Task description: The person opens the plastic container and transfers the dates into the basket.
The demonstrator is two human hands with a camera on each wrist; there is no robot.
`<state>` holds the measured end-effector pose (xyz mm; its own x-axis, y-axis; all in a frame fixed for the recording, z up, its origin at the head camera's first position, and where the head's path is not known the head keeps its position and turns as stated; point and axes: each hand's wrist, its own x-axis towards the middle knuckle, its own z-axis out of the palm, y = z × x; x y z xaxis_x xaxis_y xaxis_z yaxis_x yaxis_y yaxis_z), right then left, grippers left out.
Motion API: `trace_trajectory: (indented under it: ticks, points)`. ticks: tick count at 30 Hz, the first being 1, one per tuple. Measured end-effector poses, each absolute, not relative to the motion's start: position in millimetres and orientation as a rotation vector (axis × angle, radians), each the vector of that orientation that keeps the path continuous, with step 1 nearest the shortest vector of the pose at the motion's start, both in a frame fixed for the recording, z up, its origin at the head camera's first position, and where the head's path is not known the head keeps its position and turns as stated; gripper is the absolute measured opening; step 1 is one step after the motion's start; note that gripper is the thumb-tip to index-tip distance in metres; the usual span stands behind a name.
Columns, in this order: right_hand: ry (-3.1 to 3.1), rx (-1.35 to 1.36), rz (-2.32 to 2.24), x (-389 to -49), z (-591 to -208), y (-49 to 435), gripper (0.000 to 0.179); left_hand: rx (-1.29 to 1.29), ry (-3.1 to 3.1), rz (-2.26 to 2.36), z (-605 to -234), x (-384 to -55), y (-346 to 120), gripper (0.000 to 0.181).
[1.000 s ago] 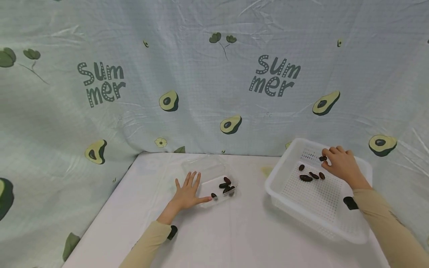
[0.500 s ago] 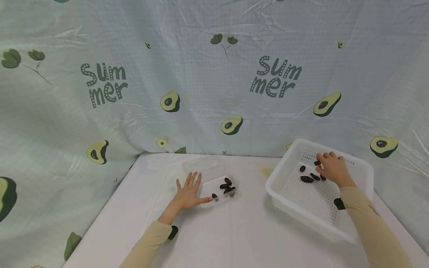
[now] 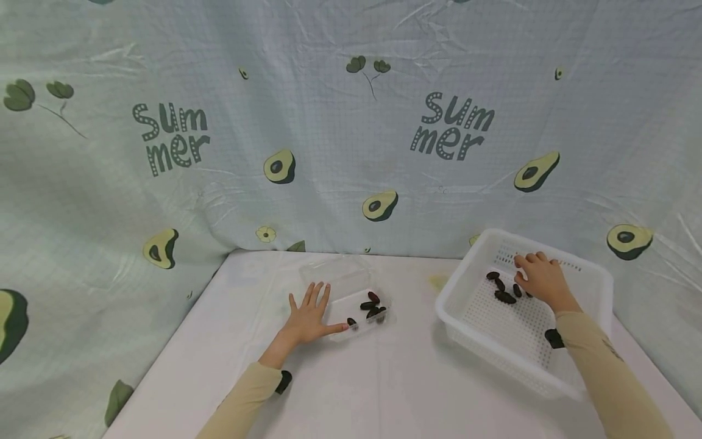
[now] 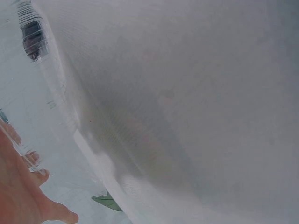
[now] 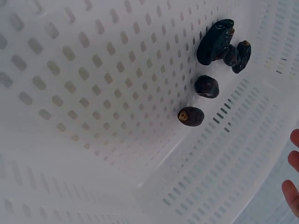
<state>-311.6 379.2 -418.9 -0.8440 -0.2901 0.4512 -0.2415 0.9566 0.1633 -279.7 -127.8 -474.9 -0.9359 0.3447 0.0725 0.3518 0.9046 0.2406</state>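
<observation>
My left hand lies with fingers spread at the left side of a clear plastic clamshell box, thumb at its front edge. Several dark dates sit in the box. In the left wrist view, one date shows through the clear wall near the hand. My right hand hovers inside a white perforated basket, fingers loosely bent with nothing between them. Below it, dates lie on the basket floor; the right wrist view shows them, one date with its stem end visible.
The box's clear lid lies folded back behind it. A white covered table bears both containers. Behind hangs a curtain printed with avocados, close to the basket's back rim.
My right hand has moved left over the basket and let go of a date, which now lies by the others at the left of the group. The left hand has stayed put.
</observation>
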Motion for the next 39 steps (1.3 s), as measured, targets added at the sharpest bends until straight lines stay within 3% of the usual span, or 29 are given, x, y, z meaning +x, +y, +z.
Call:
trace_trajectory:
  ticks: [14,39]
  points:
    - [-2.545,0.472,0.016,-304,-407,359,0.003,-0.551,-3.031,-0.406,-474,-278,-130,0.099]
    - [-2.362,0.831,0.102,-269,-371,272,0.012,-0.559,-3.031,-0.433,-477,-281,-129,0.093]
